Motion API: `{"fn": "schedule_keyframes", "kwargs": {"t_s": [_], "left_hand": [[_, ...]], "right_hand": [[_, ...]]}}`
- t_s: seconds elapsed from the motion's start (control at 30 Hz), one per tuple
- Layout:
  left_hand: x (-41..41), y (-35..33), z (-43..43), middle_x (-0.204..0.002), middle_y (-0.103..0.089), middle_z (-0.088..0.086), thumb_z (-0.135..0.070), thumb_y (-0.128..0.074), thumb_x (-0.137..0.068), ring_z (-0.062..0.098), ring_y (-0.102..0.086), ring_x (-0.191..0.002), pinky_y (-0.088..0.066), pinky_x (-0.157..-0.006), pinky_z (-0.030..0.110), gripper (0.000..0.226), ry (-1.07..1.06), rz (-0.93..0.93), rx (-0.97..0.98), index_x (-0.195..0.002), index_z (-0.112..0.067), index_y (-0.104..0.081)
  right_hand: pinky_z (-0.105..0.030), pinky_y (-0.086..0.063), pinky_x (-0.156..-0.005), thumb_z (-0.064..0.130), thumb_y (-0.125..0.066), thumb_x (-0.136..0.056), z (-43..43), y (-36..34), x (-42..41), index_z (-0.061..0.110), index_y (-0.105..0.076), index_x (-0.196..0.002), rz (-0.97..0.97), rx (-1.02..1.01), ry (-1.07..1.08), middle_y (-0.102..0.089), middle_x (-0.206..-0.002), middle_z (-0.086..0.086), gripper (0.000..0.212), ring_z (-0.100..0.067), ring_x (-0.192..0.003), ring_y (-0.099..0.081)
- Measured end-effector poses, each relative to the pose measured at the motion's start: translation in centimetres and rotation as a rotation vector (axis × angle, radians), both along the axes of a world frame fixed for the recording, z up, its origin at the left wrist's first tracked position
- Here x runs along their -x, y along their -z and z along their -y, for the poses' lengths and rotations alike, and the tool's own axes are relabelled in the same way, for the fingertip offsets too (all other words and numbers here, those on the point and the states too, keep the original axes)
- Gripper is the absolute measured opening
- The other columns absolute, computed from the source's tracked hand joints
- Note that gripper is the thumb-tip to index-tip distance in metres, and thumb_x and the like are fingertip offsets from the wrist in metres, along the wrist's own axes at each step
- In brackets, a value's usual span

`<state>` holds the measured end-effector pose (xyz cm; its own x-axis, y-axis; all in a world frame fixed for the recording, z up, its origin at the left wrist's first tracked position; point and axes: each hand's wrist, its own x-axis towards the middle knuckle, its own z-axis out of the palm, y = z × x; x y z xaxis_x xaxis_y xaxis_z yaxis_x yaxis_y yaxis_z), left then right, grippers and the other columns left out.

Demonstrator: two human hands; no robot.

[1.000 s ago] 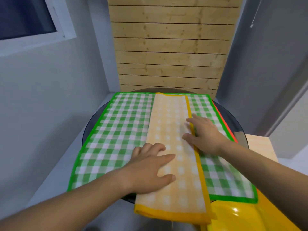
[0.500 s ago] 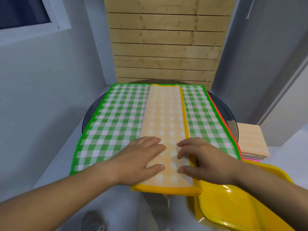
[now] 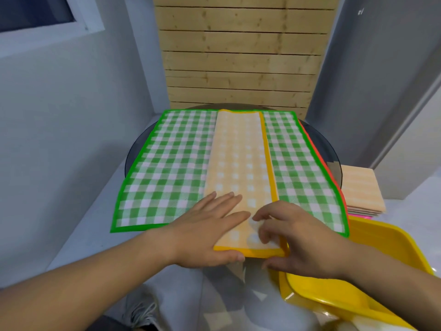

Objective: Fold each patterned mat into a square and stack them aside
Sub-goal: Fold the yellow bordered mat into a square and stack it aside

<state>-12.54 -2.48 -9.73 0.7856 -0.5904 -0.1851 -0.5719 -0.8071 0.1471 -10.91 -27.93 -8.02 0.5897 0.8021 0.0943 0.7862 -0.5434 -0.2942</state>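
Worn at head height, facing forward and tilted down over the table (image 3: 330, 154), near enough to cut both forearms at the bottom edge and set the left hand (image 3: 210, 232) and right hand (image 3: 303, 242) large in the lower centre on the yellow mat (image 3: 238, 163). Wide-angle, taking in the green mat (image 3: 167, 168) across the middle, the plank wall (image 3: 238, 56) at top centre, a window (image 3: 35, 15) in the upper left, the stack (image 3: 360, 187) at the right edge and the tray (image 3: 381, 247) in the lower right. Steep enough at bottom centre to catch a shoe (image 3: 140, 311) below the table rim.
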Motion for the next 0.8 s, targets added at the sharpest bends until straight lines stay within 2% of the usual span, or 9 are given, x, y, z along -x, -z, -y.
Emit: {"fn": "schedule_keyframes", "kwargs": {"t_s": [0.1, 0.27, 0.43, 0.57, 0.63, 0.7, 0.8], "left_hand": [[-0.1, 0.0, 0.0, -0.168, 0.02, -0.007, -0.076, -0.037, -0.093, 0.004, 0.029, -0.149, 0.02, -0.12, 0.03, 0.085, 0.0, 0.001, 0.016, -0.16, -0.038, -0.001], [-0.1, 0.0, 0.1, -0.168, 0.018, -0.008, -0.076, -0.038, -0.093, 0.004, 0.028, -0.149, 0.018, -0.121, 0.03, 0.085, -0.01, -0.014, 0.026, -0.16, -0.038, -0.004], [0.0, 0.0, 0.1, -0.168, 0.017, -0.009, -0.074, -0.04, -0.093, 0.003, 0.026, -0.15, 0.019, -0.12, 0.027, 0.084, -0.013, -0.015, 0.041, -0.16, -0.038, -0.006], [-0.2, -0.6, -0.1, -0.169, 0.012, -0.01, -0.073, -0.036, -0.095, -0.001, 0.023, -0.149, 0.016, -0.121, 0.026, 0.078, -0.035, -0.097, 0.09, -0.16, -0.038, -0.01], [-0.7, -1.6, -0.3, -0.169, -0.004, -0.011, -0.075, -0.031, -0.094, -0.006, 0.01, -0.15, 0.008, -0.123, 0.025, 0.074, -0.096, -0.217, 0.225, -0.158, -0.039, -0.02], [-1.3, -2.8, -0.8, -0.162, -0.028, -0.018, -0.089, -0.026, -0.082, -0.009, -0.016, -0.147, -0.008, -0.124, 0.025, 0.082, -0.214, -0.4, 0.497, -0.15, -0.045, -0.036], [-2.9, -4.1, -2.1, -0.146, -0.055, -0.015, -0.103, -0.032, -0.061, 0.002, -0.044, -0.139, -0.024, -0.122, 0.038, 0.096, -0.301, -0.566, 0.886, -0.137, -0.048, -0.053]], "right_hand": [[-0.035, -0.05, -0.089, 0.065, -0.063, -0.073, -0.1, 0.2, 0.2, 0.031, -0.058, -0.091, 0.048, 0.006, -0.015, -0.053, -0.128, 0.007, 0.038, -0.014, -0.114, -0.051], [-0.037, -0.052, -0.085, 0.062, -0.062, -0.072, -0.2, 0.3, 0.4, 0.031, -0.058, -0.09, 0.124, 0.035, -0.029, -0.055, -0.124, 0.007, 0.036, -0.016, -0.11, -0.053], [-0.035, -0.053, -0.078, 0.052, -0.065, -0.078, -0.2, 0.2, 0.4, 0.028, -0.059, -0.086, 0.157, -0.006, -0.064, -0.06, -0.114, 0.007, 0.026, -0.015, -0.101, -0.058], [-0.029, -0.053, -0.077, 0.042, -0.063, -0.087, -0.1, -0.3, 0.3, 0.026, -0.063, -0.089, 0.133, -0.045, -0.071, -0.064, -0.108, 0.01, 0.016, -0.011, -0.098, -0.06], [-0.029, -0.053, -0.077, 0.042, -0.059, -0.091, 0.0, -0.9, -0.2, 0.026, -0.064, -0.092, 0.077, -0.083, -0.037, -0.065, -0.105, 0.012, 0.017, -0.008, -0.096, -0.061], [-0.029, -0.052, -0.078, 0.043, -0.054, -0.093, 0.0, -2.3, -0.9, 0.029, -0.062, -0.094, 0.014, -0.131, 0.023, -0.065, -0.103, 0.014, 0.017, -0.006, -0.093, -0.062], [-0.025, -0.051, -0.074, 0.043, -0.053, -0.093, -0.1, -4.7, -2.3, 0.027, -0.067, -0.095, -0.064, -0.251, 0.118, -0.067, -0.095, 0.015, 0.021, -0.007, -0.089, -0.062]]}}
